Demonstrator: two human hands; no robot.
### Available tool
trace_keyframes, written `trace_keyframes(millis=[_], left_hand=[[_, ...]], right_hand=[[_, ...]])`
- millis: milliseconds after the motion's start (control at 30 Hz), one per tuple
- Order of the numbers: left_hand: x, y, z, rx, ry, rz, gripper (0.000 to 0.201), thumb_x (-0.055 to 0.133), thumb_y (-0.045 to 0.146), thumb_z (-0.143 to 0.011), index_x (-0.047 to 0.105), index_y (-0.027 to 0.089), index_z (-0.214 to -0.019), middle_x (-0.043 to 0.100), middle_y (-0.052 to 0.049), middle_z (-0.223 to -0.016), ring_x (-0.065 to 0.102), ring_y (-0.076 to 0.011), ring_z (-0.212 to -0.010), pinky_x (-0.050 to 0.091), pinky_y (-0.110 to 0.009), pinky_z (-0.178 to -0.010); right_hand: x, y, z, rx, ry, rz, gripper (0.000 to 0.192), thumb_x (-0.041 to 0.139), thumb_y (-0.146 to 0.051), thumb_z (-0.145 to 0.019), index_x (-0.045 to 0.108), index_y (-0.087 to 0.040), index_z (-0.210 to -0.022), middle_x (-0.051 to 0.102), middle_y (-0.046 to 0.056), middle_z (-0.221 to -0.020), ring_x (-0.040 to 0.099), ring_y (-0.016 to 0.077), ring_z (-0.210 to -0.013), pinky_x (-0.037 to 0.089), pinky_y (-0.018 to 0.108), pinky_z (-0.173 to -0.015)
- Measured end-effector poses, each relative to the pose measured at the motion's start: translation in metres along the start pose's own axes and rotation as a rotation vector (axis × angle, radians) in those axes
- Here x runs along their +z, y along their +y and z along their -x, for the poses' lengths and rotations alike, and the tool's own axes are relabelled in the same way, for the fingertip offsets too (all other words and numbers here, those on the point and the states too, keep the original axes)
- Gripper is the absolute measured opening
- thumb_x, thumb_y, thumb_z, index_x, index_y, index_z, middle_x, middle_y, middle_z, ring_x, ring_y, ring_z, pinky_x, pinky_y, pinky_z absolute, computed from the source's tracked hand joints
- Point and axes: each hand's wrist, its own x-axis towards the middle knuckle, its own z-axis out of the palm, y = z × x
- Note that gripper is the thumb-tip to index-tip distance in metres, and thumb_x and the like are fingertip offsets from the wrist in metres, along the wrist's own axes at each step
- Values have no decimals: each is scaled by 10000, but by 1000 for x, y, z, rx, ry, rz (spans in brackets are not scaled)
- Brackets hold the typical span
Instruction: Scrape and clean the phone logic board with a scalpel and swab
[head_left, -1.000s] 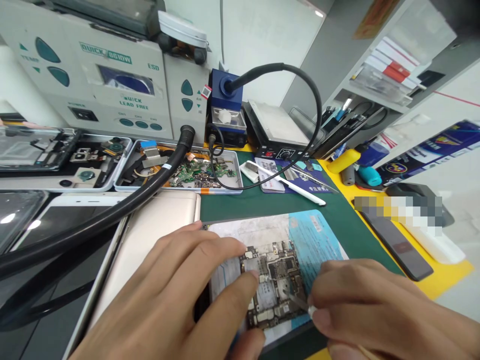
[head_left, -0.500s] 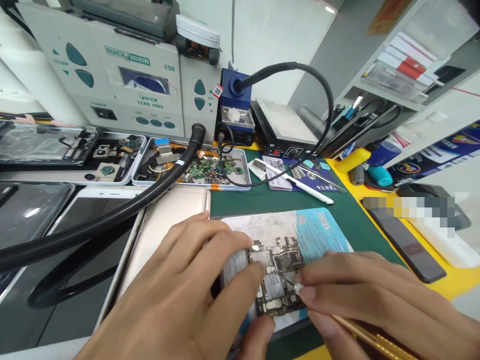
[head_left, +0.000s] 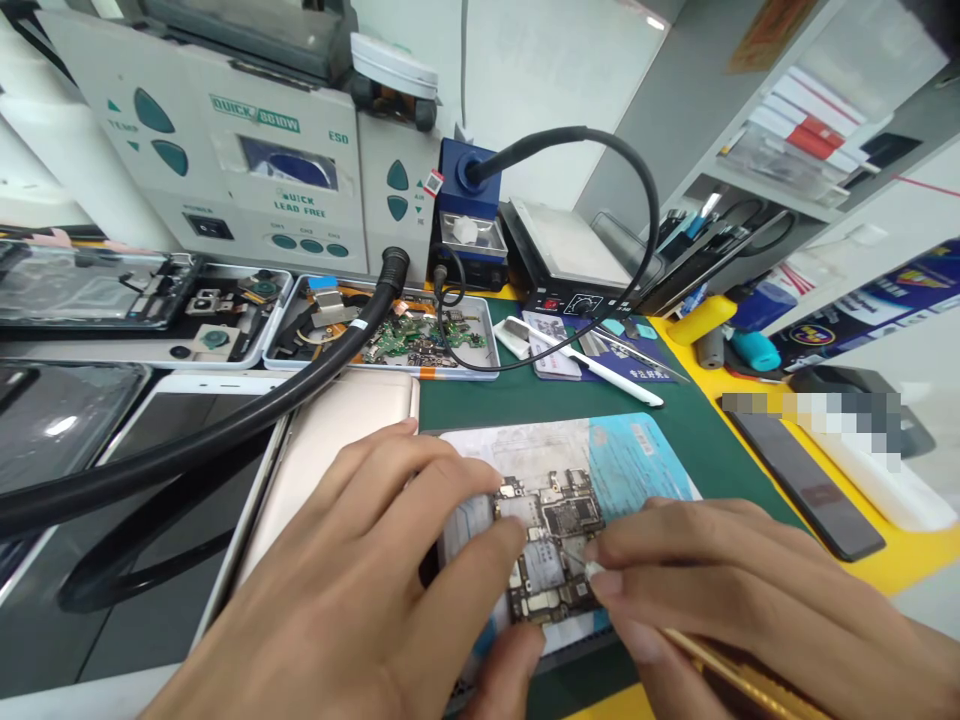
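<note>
A small phone circuit board lies on a worn white and blue mat on the green bench cover. My left hand presses down on the board's left edge with fingers and thumb. My right hand pinches a thin gold-handled tool; its metal tip touches the board's middle, just right of my left fingertip.
A thick black hose crosses the left side over a gold phone back and screens. Parts trays, a hot-air station and a blue stand line the back. Tweezers and a white pen lie behind the mat. A dark phone lies right.
The view shifted right and slightly down. My right hand slid left, bringing the tool tip from the board's lower right to its middle. My left hand kept its hold.
</note>
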Motion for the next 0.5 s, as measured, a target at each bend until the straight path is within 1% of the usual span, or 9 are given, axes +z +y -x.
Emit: trace_keyframes(millis=[67, 167, 233, 333, 433, 500], left_hand=[[-1, 1, 0, -7, -2, 9, 106, 611, 253, -966, 674, 230, -1048, 681, -45, -1136, 626, -256, -1047, 543, -449, -950], [-2, 1, 0, -19, -25, 17, 148, 622, 239, -956, 675, 237, -1094, 690, -47, -1165, 633, -264, -1077, 547, -450, -947], [-4, 1, 0, -22, -36, 26, 159, 636, 243, -947, 671, 237, -1102, 696, -49, -1168, 634, -272, -1087, 545, -462, -961], [-6, 1, 0, -12, -38, 44, 168, 643, 239, -943, 665, 225, -1109, 709, -60, -1160, 637, -276, -1094, 538, -472, -972], [-8, 2, -1, -18, -45, 35, 183, 649, 233, -953, 661, 210, -1135, 719, -68, -1166, 634, -275, -1121, 515, -481, -1017], [-8, 2, -2, -23, -48, 22, 186, 648, 233, -963, 664, 203, -1146, 726, -63, -1181, 632, -271, -1132, 503, -477, -1038]], right_hand=[[-2, 2, -4, 53, -10, -24, 274, 626, -3, -886, 723, -241, -981, 789, -1, -888, 767, 135, -766, 621, 219, -677], [-8, 8, -15, 105, -57, -181, 253, 668, -23, -862, 727, -248, -962, 786, -6, -830, 768, 144, -745, 619, 193, -637], [-12, 12, -22, 136, -116, -286, 244, 690, -34, -856, 733, -247, -965, 787, 1, -820, 768, 160, -750, 619, 206, -629], [-15, 20, -25, 195, -181, -393, 230, 713, -67, -892, 749, -259, -1014, 791, 19, -873, 759, 182, -794, 605, 229, -627], [-14, 26, -23, 298, -214, -468, 150, 712, -142, -953, 776, -269, -997, 776, 37, -877, 729, 191, -807, 550, 226, -584], [-14, 28, -23, 387, -220, -516, 66, 730, -212, -970, 784, -248, -958, 746, 41, -823, 670, 162, -700, 483, 209, -513]])
